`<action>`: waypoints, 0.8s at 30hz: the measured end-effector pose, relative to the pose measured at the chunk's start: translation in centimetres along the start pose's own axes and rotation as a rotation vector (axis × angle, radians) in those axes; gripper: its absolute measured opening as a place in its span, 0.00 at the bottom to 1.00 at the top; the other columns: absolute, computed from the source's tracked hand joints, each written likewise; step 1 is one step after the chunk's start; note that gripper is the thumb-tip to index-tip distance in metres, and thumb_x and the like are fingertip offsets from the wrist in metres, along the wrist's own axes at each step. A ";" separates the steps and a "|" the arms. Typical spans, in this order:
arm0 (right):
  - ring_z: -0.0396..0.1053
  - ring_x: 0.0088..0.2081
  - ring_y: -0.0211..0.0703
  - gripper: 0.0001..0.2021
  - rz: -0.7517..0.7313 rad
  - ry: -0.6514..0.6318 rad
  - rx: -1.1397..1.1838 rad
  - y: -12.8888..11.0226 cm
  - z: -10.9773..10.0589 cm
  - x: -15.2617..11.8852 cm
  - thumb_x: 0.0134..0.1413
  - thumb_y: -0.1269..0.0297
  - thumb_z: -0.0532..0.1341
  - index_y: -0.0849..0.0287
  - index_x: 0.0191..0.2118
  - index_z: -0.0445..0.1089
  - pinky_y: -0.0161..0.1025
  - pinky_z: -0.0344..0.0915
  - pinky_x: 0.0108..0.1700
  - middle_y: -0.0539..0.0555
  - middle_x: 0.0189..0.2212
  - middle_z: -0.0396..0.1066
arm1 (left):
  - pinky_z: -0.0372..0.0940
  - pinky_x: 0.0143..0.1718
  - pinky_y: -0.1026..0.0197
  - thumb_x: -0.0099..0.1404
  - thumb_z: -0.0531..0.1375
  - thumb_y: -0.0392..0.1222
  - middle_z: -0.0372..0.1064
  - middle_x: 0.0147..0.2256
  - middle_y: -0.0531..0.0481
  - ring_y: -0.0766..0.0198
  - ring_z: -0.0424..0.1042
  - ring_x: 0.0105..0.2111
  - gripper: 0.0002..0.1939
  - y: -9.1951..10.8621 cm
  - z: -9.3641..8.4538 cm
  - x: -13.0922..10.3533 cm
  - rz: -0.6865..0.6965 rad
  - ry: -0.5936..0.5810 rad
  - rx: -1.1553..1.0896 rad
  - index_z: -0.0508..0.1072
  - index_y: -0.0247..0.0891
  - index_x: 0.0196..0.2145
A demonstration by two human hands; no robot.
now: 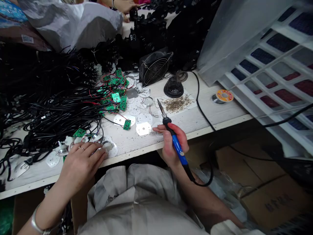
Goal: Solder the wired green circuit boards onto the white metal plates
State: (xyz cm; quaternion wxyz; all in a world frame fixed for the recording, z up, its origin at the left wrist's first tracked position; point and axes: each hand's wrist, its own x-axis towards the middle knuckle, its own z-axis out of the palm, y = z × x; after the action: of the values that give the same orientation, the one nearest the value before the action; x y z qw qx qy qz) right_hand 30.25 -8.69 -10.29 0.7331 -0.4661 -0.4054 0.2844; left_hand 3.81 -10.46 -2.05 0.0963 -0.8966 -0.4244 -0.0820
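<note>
My right hand (174, 143) grips a soldering iron (178, 148) with a blue handle, its tip angled up and away over the bench. My left hand (83, 160) lies over small parts at the bench's front edge, fingers stretched out. Its fingertips touch or nearly touch a small round motor (107, 146) on a white plate; the thumb is hidden. Between the hands are a green circuit board (126, 124) on a wire and a white plate (143, 128). Beyond the iron's tip stands a dark soldering-iron stand (173, 88), with brown solder debris (178, 103) in front.
Black cables (61, 111) and green boards (119, 99) pile up on the left. A fan (156, 68) stands at the back. On the right are a solder spool (222, 96) and a compartment rack (266, 68). The iron's cord (200, 101) crosses the bench. Another person's hand (124, 6) shows behind.
</note>
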 end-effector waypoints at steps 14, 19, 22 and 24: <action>0.67 0.14 0.38 0.12 0.090 0.308 -0.131 -0.1 -3.3 2.0 0.56 0.56 0.59 0.61 0.38 0.69 0.36 0.67 0.20 0.45 0.17 0.69 | 0.66 0.37 0.57 0.63 0.58 0.37 0.70 0.36 0.44 0.56 0.70 0.37 0.10 6.8 5.9 11.7 -0.243 -0.114 -0.128 0.73 0.36 0.42; 0.62 0.12 0.35 0.15 0.109 0.369 -0.276 0.5 -5.6 4.0 0.54 0.52 0.58 0.61 0.35 0.69 0.33 0.62 0.16 0.43 0.13 0.65 | 0.64 0.32 0.57 0.64 0.53 0.33 0.68 0.30 0.46 0.57 0.69 0.32 0.11 6.7 4.7 8.7 -0.108 0.108 0.015 0.74 0.37 0.40; 0.65 0.13 0.36 0.17 0.137 0.298 -0.323 0.9 -5.6 4.5 0.56 0.50 0.58 0.62 0.36 0.70 0.33 0.64 0.18 0.44 0.14 0.67 | 0.63 0.26 0.57 0.61 0.54 0.29 0.68 0.30 0.44 0.55 0.70 0.28 0.10 7.8 3.9 7.9 -0.128 -0.129 0.140 0.74 0.34 0.37; 0.68 0.15 0.37 0.18 0.126 0.247 -0.370 1.0 -5.5 4.5 0.56 0.49 0.58 0.62 0.38 0.71 0.33 0.67 0.21 0.46 0.17 0.69 | 0.62 0.24 0.58 0.62 0.56 0.33 0.70 0.32 0.44 0.56 0.71 0.26 0.08 8.1 3.6 7.8 -0.163 -0.304 0.089 0.73 0.34 0.39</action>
State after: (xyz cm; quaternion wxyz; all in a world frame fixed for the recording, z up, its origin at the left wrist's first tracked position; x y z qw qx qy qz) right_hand 37.23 -7.13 -11.05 0.6600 -0.6483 -0.3280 0.1913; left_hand 15.24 -8.83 -4.64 0.0635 -0.8563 -0.5084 0.0655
